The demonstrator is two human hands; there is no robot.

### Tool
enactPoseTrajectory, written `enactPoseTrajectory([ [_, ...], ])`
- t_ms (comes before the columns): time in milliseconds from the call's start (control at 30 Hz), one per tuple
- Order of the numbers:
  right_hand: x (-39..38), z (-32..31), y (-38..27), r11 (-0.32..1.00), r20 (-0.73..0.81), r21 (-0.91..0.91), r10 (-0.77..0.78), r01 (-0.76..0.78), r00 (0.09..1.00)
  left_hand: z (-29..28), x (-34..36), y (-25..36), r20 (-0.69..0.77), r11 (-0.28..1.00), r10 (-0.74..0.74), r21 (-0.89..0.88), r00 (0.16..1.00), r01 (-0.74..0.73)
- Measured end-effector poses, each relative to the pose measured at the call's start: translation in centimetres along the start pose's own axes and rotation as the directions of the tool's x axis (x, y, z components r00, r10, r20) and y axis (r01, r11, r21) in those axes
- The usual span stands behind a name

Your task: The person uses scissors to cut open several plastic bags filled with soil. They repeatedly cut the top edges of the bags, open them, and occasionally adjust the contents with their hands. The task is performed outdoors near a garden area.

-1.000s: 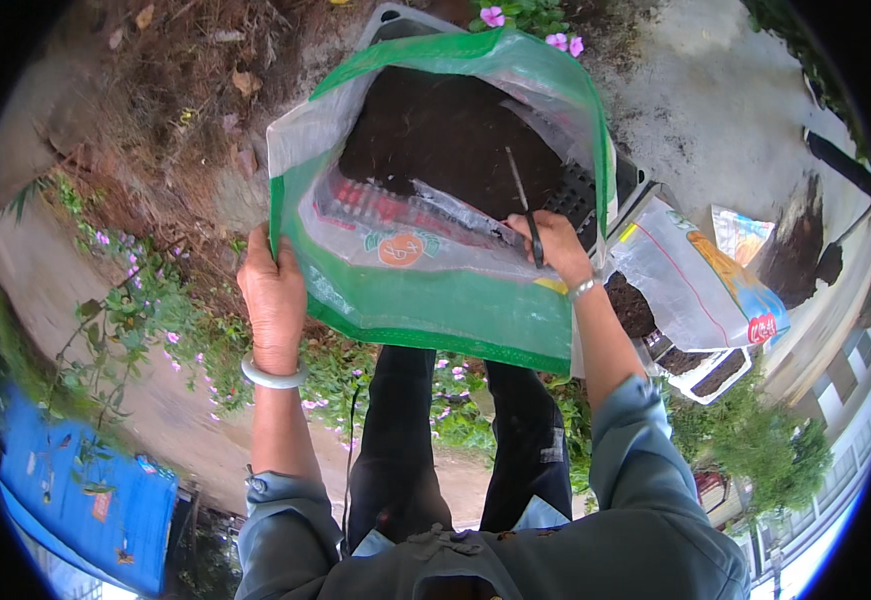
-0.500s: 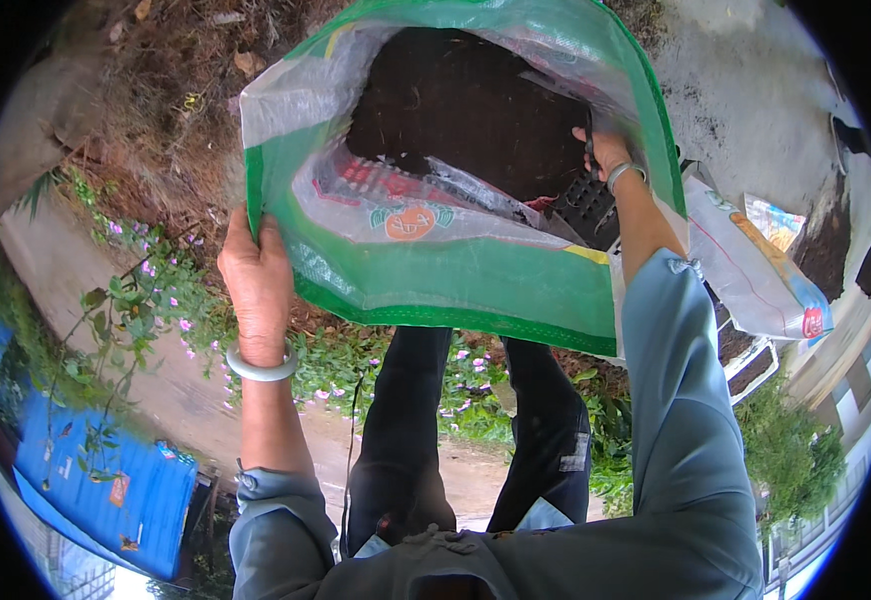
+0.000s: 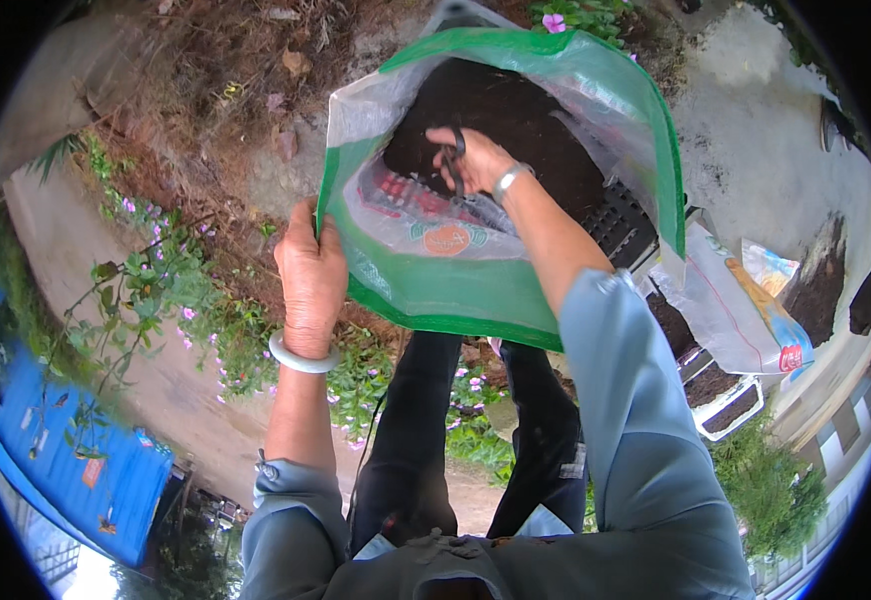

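An open green and white woven plastic bag (image 3: 436,305) with dark soil (image 3: 546,140) inside spans the middle. My left hand (image 3: 311,275) grips its left rim with fingers closed. My right hand (image 3: 466,162) reaches into the bag over the soil, closed on a dark tool (image 3: 456,175) like scissors, whose tip I cannot make out. A black celled tray (image 3: 621,230) shows at the bag's right side, beside crumpled clear and red plastic (image 3: 401,190).
A white printed sack (image 3: 726,300) and trays of soil lie right of the bag on pale concrete (image 3: 736,130). Leaf litter (image 3: 206,120) and pink flowering plants (image 3: 206,300) are at left; a blue corrugated structure (image 3: 86,450) stands at lower left.
My right hand with the tool went rightward along the inside of the bag, then swung left to above its middle-left. My left hand still holds the rim as the bag shifts.
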State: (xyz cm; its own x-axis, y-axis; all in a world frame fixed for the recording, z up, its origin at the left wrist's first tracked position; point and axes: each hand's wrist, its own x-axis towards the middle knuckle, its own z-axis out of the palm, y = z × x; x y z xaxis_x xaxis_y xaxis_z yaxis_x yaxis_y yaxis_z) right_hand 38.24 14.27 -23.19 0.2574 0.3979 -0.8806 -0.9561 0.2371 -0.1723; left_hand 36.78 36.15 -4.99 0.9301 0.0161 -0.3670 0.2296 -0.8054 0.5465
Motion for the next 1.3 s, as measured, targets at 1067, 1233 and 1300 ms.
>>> enactPoseTrajectory([
  [1067, -22.3, -1.6, 16.2, 0.489, -0.350, -0.808, 0.051, -0.329, 0.935, 6.3, -11.8, 1.5, 0.331, 0.245, -0.734, -0.685, 0.593, 0.686],
  [1233, -21.6, -1.7, 17.8, 0.482, -0.308, -0.828, 0.037, -0.287, 0.951, 9.6, -17.2, 5.4, 0.482, 0.120, -0.621, -0.721, 0.618, 0.683],
  [1300, -21.7, -1.2, 17.9, 0.460, -0.302, -0.851, -0.031, -0.255, 0.953, 10.3, -17.5, 6.7, 0.527, 0.157, -0.598, -0.661, 0.604, 0.733],
])
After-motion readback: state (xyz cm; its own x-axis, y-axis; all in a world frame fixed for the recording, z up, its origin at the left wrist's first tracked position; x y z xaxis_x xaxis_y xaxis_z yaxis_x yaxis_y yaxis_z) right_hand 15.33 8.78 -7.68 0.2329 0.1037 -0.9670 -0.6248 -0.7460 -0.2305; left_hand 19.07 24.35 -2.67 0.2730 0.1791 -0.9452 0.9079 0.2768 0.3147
